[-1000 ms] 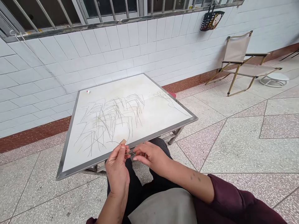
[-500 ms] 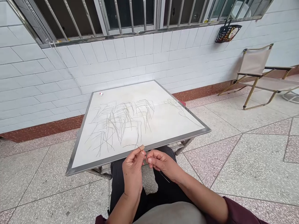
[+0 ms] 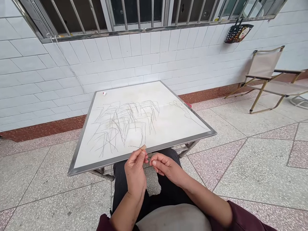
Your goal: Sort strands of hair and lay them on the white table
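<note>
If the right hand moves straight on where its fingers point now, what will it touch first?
Probably the left hand, just ahead of the right hand across a small gap; a thin strand seems to span it, and depth is unclear.

thin strand (image 3: 148,158) | slanting between left hand (image 3: 136,170), right hand (image 3: 166,165) | small tan piece (image 3: 143,147) | at left hand

Blk bag (image 3: 238,33) hung at win. bars (image 3: 138,14) | beige fldg chair (image 3: 276,86) nr wht tile wall (image 3: 108,65)
</note>
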Motion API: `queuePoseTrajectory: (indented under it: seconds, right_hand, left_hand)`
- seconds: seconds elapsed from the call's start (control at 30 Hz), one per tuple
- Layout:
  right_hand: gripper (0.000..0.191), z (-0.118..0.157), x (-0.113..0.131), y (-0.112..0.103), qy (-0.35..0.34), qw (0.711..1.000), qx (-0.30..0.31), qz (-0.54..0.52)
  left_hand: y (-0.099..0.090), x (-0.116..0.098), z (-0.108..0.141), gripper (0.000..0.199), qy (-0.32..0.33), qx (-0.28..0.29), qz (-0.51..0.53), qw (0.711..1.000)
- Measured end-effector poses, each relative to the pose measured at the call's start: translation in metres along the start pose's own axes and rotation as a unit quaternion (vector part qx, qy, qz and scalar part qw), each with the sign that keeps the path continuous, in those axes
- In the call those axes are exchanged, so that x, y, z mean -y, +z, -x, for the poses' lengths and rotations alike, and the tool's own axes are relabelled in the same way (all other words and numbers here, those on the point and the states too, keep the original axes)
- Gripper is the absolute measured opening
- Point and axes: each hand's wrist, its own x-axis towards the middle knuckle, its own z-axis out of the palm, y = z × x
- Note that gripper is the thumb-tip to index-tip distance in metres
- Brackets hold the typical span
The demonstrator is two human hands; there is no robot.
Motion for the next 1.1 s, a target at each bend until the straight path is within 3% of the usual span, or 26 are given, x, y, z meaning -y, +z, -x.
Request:
queuePoseTrajectory:
  seconds: [0.13,0.3,0.37,0.5,0.67,0.77,0.87,0.97,1.1]
  right_hand:
    - [0.033,0.004,0.001,0.000,-0.052,0.988,-0.016,0.148]
    - [0.022,0.001,0.012,0.000,-0.096,0.951,-0.104,0.275]
    - [0.026,-0.003,0.015,0.003,-0.101,0.951,-0.107,0.274]
    - [0.015,-0.008,0.013,0.003,-0.106,0.961,-0.121,0.224]
    - [0.019,-0.002,0.013,-0.012,-0.074,0.976,-0.147,0.145]
    - [0.017,0.002,0.017,-0.014,-0.085,0.970,-0.150,0.172]
    - [0.013,0.006,0.020,-0.010,-0.125,0.938,-0.171,0.273]
    - [0.016,0.008,0.021,-0.004,-0.188,0.877,-0.172,0.407]
    - [0.021,0.010,0.019,-0.004,-0.271,0.777,-0.176,0.540]
  left_hand:
    - [0.000,-0.006,-0.005,0.024,-0.003,-0.027,0.009,1.000]
    - [0.001,-0.005,-0.007,0.029,-0.010,-0.021,-0.017,1.000]
    - [0.003,-0.003,-0.005,0.032,-0.017,-0.015,-0.021,1.000]
    - [0.003,-0.006,0.003,0.039,-0.049,0.017,-0.047,0.998]
    - [-0.024,-0.022,0.000,0.039,-0.113,0.174,-0.214,0.954]
    - [-0.041,-0.033,-0.014,0.046,-0.074,0.080,-0.207,0.972]
    - [-0.043,-0.044,-0.022,0.053,-0.016,0.024,-0.169,0.985]
    - [-0.032,-0.051,-0.020,0.058,-0.014,0.062,-0.168,0.984]
    - [-0.020,-0.055,-0.010,0.058,-0.070,0.124,-0.141,0.980]
